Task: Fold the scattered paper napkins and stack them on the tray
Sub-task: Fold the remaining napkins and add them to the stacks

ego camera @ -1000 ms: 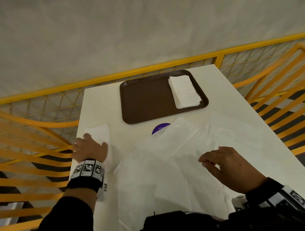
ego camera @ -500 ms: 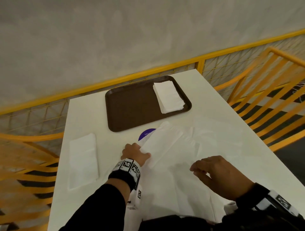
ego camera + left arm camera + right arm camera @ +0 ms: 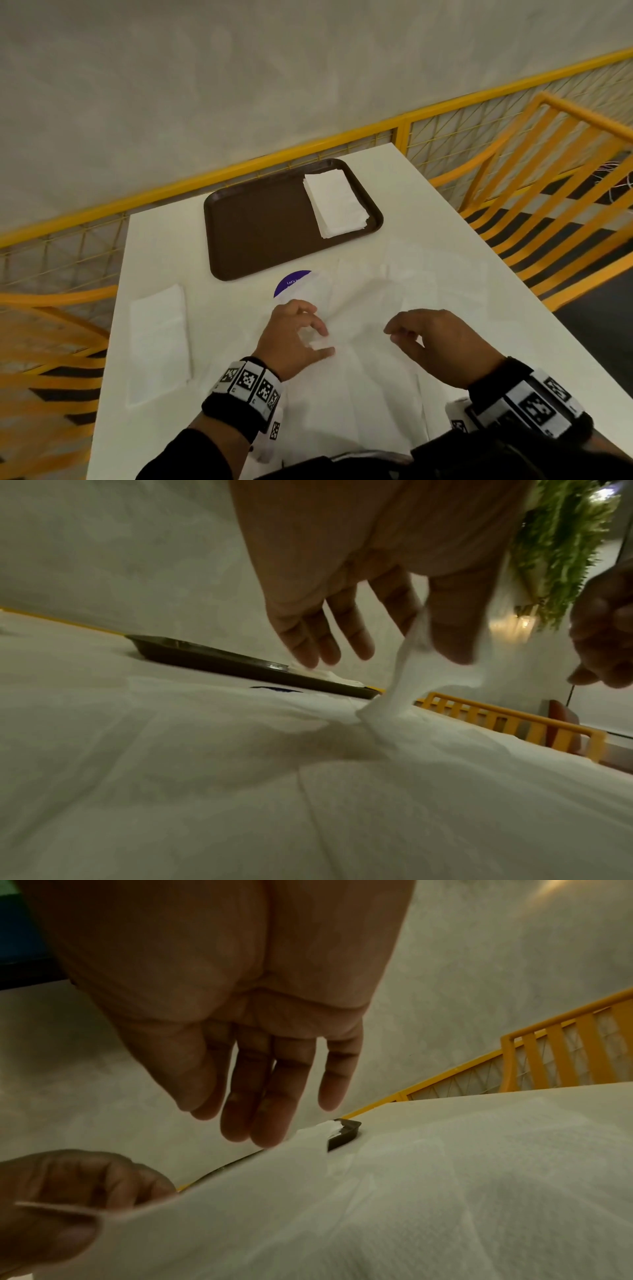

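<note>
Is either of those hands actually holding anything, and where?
The left hand pinches a loose napkin by its raised edge between thumb and forefinger. The right hand hovers open, holding nothing.

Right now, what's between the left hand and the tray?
Head view: between the left hand and the tray lie loose napkins half covering a purple sticker, then bare table.

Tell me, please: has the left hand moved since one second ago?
Yes. The left hand went right, away from the folded napkin at the table's left edge, and now pinches a loose napkin.
</note>
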{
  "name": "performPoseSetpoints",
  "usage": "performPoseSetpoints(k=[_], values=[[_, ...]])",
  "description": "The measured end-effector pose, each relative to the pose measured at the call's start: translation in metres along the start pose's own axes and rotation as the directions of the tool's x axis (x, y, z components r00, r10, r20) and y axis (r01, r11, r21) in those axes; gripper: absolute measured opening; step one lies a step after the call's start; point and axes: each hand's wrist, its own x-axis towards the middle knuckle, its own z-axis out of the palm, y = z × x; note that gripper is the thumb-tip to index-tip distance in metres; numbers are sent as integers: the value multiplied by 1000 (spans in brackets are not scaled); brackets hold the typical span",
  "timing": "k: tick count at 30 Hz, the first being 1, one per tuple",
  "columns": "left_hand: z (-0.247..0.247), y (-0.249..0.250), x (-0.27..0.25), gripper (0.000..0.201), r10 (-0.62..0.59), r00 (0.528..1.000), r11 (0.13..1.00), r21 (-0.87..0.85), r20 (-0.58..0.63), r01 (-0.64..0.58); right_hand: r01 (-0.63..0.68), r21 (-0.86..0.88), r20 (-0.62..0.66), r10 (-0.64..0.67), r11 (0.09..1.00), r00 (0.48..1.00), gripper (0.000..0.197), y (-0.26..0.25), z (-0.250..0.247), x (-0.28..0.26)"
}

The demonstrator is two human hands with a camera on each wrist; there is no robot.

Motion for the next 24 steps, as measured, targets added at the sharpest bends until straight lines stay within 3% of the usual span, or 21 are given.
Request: performPoseSetpoints(k=[2,4,6,9,12,16,18,20,24], values=[[0,0,0,37,-53,990,989,-132,133,70,-6,-3,4,6,1000,1000,11,1,-2,-2],[1,5,5,44,-110,986,932,-331,124,146,-19,1,10,19,1000,1000,11,4,-2,-6],[5,9,15,50,-268,961,859,-434,67,270,-41,-6,26,41,999,999,12,8,-2,-10],[15,9,29,29,-385,923,909,-168,10,381,-89,-19,56,90,996,994,14,16,0,-17],[24,11,35,33,-388,921,921,58,44,385,-131,-113,120,144,985,982,23,22,5,-24],[30,17,38,17,-343,938,921,216,56,324,-182,-204,210,225,962,952,32,27,19,-40],[28,23,36,17,-293,956,947,145,14,288,-187,-196,211,228,963,951,35,32,26,-47],[18,31,30,20,-224,969,972,48,-107,230,-182,-192,189,218,964,957,35,36,32,-53],[-25,25,15,19,-246,900,968,-130,-361,213,-248,-178,71,264,952,962,29,49,35,-61]])
